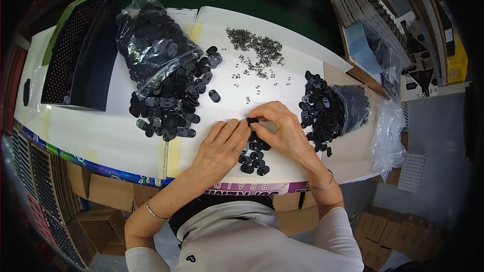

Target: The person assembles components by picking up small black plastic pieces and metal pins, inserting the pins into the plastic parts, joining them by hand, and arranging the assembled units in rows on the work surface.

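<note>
Right hand (281, 130): index and thumb pinching a small black piece (252, 120), out over the worktop (222, 108) in front of the body. Left hand (217, 150): fingertips up against the same piece; its thumb is hidden, so can't tell if it's gripping too. Piece is mostly covered by fingers, no detail readable.

Pose: both wrists come in from the near edge, left hand back-up with fingers bent, right hand arched over from the other side. Bracelet on each forearm.

Just below the fingers: loose cluster of black ovals (257, 155), top end partly under the hands. Farther out: small metal bits (257, 48) scattered past the hands, too small to identify. Left pile (169, 103) of black parts by a clear bag (156, 40); right pile (317, 106) by a second bag (353, 108).

Writing: purple strip (252, 188) on the near edge, upside down, looks like "BRAID" and "SUPREME", partly cut off by the body. Heart mark on the shirt (227, 242). Shelf boxes upper right: print too small to read. Corners are black, lost to the lens.
</note>
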### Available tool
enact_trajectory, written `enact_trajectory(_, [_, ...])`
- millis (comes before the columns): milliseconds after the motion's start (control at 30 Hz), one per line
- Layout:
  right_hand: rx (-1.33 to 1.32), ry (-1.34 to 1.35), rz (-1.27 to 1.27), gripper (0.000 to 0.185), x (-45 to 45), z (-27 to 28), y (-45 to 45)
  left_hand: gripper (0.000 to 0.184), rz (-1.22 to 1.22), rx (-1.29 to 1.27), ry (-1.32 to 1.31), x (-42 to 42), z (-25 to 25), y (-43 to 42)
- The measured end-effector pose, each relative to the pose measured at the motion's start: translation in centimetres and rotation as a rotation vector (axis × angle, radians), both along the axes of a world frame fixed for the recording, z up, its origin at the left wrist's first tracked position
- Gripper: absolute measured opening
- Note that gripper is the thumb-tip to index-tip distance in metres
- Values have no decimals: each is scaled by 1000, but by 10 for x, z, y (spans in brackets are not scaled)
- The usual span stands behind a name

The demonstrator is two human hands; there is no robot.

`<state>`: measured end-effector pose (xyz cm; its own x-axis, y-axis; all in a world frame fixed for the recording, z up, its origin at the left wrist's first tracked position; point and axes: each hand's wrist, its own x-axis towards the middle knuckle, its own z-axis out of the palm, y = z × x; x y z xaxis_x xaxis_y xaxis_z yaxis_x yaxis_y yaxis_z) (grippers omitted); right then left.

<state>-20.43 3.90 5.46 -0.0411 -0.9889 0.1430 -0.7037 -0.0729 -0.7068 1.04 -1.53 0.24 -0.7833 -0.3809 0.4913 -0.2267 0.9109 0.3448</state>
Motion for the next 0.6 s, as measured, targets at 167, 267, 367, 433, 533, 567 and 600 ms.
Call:
enact_trajectory(167, [-165, 184, 71, 27, 1, -6, 6, 53, 5, -5, 0, 0, 0, 0])
enact_trajectory(267, [-280, 349, 89, 36, 9, -9, 15, 54, 18, 2, 18, -1, -1, 1])
enact_trajectory(367, [-327, 456, 84, 48, 19, -16, 27, 50, 6, 39, 28, 3, 1, 1])
enact_trajectory(433, [-311, 494, 65, 49, 24, -17, 33, 46, 65, 68, 87, 4, -4, -1])
enact_trajectory(533, [-315, 419, 60, 43, 25, -14, 33, 42, 180, 63, 94, 4, 0, -11])
enact_trajectory(567, [-315, 368, 57, 41, 25, -14, 32, 41, 222, 52, 82, 3, 3, -18])
enact_trajectory(600, [-275, 297, 21, 36, 23, -15, 29, 42, 274, 13, 101, 1, 3, -25])
